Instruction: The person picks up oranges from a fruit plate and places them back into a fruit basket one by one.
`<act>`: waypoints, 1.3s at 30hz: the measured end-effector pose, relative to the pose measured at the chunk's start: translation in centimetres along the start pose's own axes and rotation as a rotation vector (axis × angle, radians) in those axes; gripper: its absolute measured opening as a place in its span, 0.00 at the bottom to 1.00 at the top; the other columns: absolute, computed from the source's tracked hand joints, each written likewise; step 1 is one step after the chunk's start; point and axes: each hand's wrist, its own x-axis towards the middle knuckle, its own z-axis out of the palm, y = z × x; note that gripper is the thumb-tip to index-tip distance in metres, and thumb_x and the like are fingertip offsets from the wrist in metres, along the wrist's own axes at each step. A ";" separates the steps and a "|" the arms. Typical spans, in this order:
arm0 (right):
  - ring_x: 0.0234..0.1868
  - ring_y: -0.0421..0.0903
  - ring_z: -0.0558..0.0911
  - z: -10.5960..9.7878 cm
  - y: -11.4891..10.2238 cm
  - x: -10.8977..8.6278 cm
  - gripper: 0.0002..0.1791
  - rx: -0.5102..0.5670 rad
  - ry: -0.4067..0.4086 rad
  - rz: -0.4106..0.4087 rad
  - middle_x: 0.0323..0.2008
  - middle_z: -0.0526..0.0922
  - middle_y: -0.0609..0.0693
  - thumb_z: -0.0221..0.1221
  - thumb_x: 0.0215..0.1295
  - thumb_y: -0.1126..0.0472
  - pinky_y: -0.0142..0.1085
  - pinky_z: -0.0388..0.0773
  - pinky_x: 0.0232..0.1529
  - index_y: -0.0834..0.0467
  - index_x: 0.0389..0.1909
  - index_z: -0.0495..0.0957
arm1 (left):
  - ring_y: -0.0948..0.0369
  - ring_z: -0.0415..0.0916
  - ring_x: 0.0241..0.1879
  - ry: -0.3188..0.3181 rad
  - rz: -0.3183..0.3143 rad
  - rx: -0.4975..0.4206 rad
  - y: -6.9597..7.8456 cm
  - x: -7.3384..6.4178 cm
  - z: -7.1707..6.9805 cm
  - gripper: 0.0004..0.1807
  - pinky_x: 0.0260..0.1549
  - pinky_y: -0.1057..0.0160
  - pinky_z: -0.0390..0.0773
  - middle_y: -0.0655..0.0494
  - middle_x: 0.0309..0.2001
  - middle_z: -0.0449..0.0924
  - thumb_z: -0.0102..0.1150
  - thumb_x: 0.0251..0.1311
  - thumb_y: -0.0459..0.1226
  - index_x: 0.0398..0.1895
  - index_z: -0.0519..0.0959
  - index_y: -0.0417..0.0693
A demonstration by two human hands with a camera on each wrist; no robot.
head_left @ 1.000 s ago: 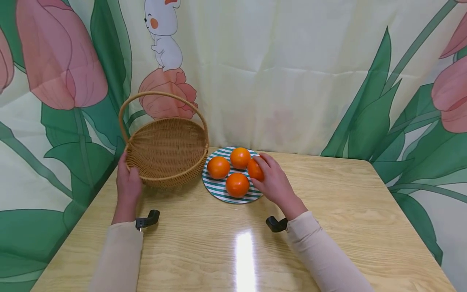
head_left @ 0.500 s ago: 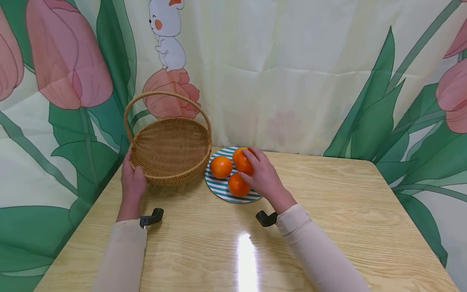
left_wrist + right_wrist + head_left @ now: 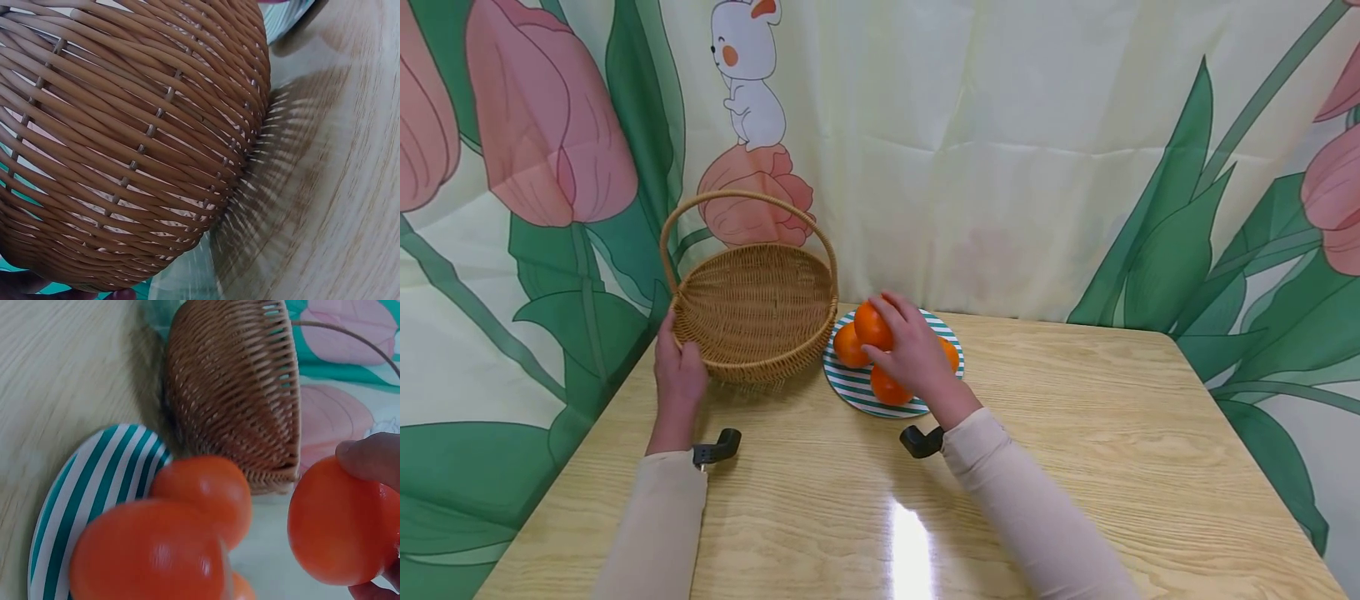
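Note:
My right hand (image 3: 912,343) holds an orange (image 3: 872,326) over the plate, thumb and fingers around it. In the right wrist view, this held orange (image 3: 340,522) is raised at the right. Several other oranges (image 3: 891,387) lie on a round plate (image 3: 857,387) with teal and white stripes, one of them partly hidden behind my right hand. At the left, my left hand (image 3: 681,367) grips the side rim of a wicker basket (image 3: 756,304) with a tall arched handle. The left wrist view shows the basket's woven outer wall (image 3: 144,125), with fingertips at its lower edge.
The basket stands right beside the plate on a light wooden table (image 3: 1075,417). A curtain (image 3: 1000,167) printed with tulips and a white rabbit hangs directly behind the table's far edge. A black wrist-worn camera (image 3: 718,447) juts inward from the left wrist, another from the right.
My right hand has lifted the orange from the plate's right side and carried it leftward over the other oranges, toward the basket. The left hand keeps its grip on the rim.

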 end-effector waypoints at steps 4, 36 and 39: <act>0.59 0.53 0.68 0.5 -0.6 0.5 0.36 0.019 0.010 -0.023 0.64 0.61 0.51 0.63 0.52 0.50 0.45 0.74 0.51 0.48 0.63 0.62 | 0.58 0.46 0.69 0.000 0.004 -0.001 0.0 0.1 0.0 0.32 0.66 0.52 0.49 0.61 0.71 0.45 0.26 0.62 0.37 0.71 0.43 0.63; 0.60 0.49 0.68 3.0 -5.2 3.6 0.38 0.071 0.047 -0.094 0.64 0.62 0.49 0.62 0.52 0.46 0.42 0.72 0.55 0.47 0.64 0.61 | 0.57 0.48 0.68 0.030 -0.004 0.000 -0.2 -0.2 0.3 0.32 0.66 0.52 0.51 0.61 0.71 0.45 0.29 0.62 0.36 0.71 0.44 0.61; 0.60 0.48 0.68 3.2 -5.5 3.8 0.38 0.085 0.033 -0.080 0.64 0.62 0.48 0.62 0.52 0.45 0.42 0.72 0.55 0.46 0.65 0.60 | 0.58 0.48 0.69 0.028 -0.003 0.002 -0.2 -0.1 0.3 0.32 0.66 0.52 0.50 0.61 0.71 0.45 0.29 0.62 0.37 0.71 0.44 0.61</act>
